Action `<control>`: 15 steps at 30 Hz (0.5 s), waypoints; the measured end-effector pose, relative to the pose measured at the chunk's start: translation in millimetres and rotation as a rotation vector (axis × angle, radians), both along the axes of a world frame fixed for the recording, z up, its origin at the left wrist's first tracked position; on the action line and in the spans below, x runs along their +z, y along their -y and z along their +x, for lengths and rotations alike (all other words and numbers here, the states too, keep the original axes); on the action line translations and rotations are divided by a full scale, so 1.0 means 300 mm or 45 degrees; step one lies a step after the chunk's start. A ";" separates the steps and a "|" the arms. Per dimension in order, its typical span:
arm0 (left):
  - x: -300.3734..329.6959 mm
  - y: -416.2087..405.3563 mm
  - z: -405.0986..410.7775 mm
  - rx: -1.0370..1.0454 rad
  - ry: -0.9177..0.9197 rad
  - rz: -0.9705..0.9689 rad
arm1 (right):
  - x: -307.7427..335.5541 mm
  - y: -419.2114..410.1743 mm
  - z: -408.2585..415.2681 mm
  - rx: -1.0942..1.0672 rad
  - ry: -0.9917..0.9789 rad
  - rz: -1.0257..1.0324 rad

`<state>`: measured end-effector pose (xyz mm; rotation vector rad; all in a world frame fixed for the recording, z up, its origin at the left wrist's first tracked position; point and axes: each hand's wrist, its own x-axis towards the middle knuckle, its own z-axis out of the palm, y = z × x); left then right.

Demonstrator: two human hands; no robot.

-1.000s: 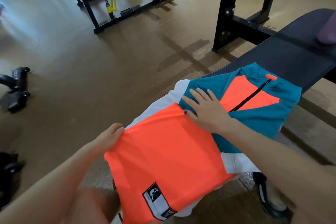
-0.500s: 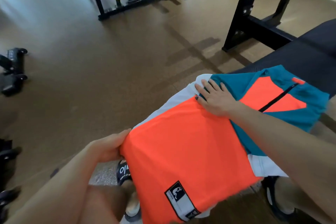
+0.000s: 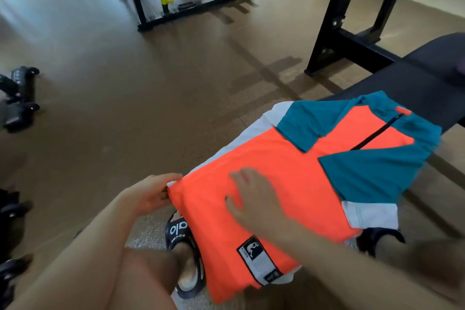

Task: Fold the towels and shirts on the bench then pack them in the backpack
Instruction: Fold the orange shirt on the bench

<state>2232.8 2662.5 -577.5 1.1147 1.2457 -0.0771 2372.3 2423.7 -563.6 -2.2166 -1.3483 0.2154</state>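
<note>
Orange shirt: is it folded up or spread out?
Partly folded: the shirt has both blue sleeves turned inward across its front, but its body lies full length.

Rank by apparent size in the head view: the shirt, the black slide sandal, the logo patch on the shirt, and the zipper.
1. shirt, by far the largest.
2. sandal, though partly hidden under the shirt.
3. logo patch.
4. zipper: longer than the patch is wide but very thin, so these two are close.

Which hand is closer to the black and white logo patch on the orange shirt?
Right. The right hand lies flat on the orange shirt just above the patch; the left hand pinches the shirt's far left edge.
</note>
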 end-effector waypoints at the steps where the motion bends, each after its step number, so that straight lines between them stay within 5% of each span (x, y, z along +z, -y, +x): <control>1: 0.008 0.009 -0.001 0.009 0.005 0.007 | 0.002 0.042 -0.119 0.048 -0.050 0.020; 5: 0.022 0.026 -0.008 0.088 0.034 0.116 | -0.044 0.148 -0.417 0.411 0.018 -0.238; 10: 0.038 0.054 0.000 0.143 0.126 0.327 | -0.033 0.097 -0.498 0.787 0.529 -0.670; 15: 0.053 0.086 0.014 0.083 0.163 0.445 | 0.034 -0.009 -0.502 0.871 0.769 -0.947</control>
